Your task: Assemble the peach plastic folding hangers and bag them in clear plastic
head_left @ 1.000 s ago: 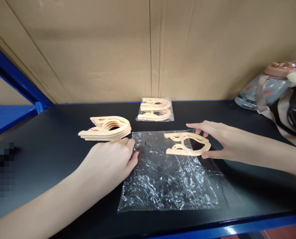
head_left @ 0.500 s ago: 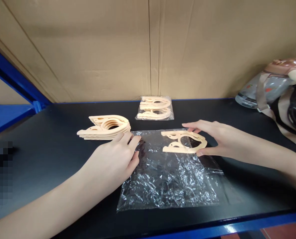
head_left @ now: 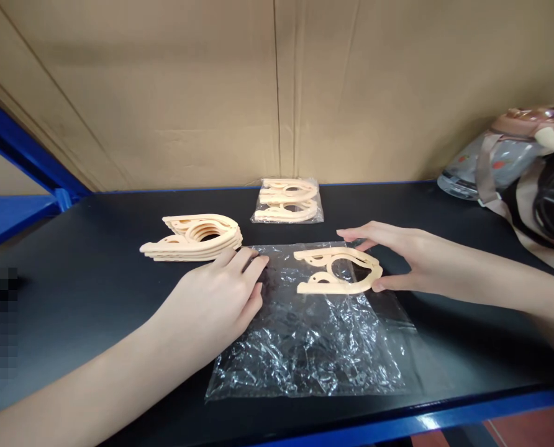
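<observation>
A clear plastic bag (head_left: 305, 360) lies flat on the black surface in front of me. On its upper part rests a cream folding hanger (head_left: 326, 288). My right hand (head_left: 393, 254) is open at the hanger's rounded end, thumb touching it and fingers spread above. My left hand (head_left: 230, 285) is at the bag's upper left edge, its fingers bent down on the plastic; whether they pinch the film is hard to tell. Just beyond my left hand is a stack of several cream hangers (head_left: 193, 248). Farther back sits a clear packet of cream hangers (head_left: 287, 202).
Cardboard (head_left: 165, 93) stands behind the black tabletop (head_left: 95, 267). At the right back a clear bottle (head_left: 472, 164) with a pink lid and strap leans beside a black item. Blue frame bars (head_left: 25, 149) run at the left, and another along the front edge.
The hanger on the bag has shifted slightly left and toward me. My right hand's fingers have lifted off its far side. The view has shifted a little.
</observation>
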### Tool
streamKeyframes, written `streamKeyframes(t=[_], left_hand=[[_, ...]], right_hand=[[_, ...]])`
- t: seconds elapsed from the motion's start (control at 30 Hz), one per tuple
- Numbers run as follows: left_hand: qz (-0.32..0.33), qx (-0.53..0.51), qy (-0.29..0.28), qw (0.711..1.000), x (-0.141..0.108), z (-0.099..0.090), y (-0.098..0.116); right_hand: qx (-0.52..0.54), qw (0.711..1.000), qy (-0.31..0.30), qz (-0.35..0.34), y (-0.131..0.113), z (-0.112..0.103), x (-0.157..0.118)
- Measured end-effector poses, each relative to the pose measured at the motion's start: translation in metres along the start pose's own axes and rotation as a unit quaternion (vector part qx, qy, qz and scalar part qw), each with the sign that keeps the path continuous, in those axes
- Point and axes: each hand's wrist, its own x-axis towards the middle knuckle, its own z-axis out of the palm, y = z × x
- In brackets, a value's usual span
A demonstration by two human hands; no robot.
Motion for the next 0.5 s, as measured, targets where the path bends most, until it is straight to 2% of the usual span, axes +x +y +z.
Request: streamKeyframes(t=[0.17,0.4,0.5], left_hand=[[-0.004,-0.004,-0.031,0.999,0.003,-0.001,0.001],[-0.015,-0.016,-0.049,0.999,0.002,-0.002,0.001],[-0.035,-0.044,-0.067,0.996,0.002,-0.001,0.001]], right_hand=[[0.014,1.000,-0.004,0.019,-0.004,0.004,0.001],[-0.042,0.995,0.039,0.083,-0.015,0.016,0.005],[-0.030,0.994,0.038,0.094,-0.019,0.018,0.006]])
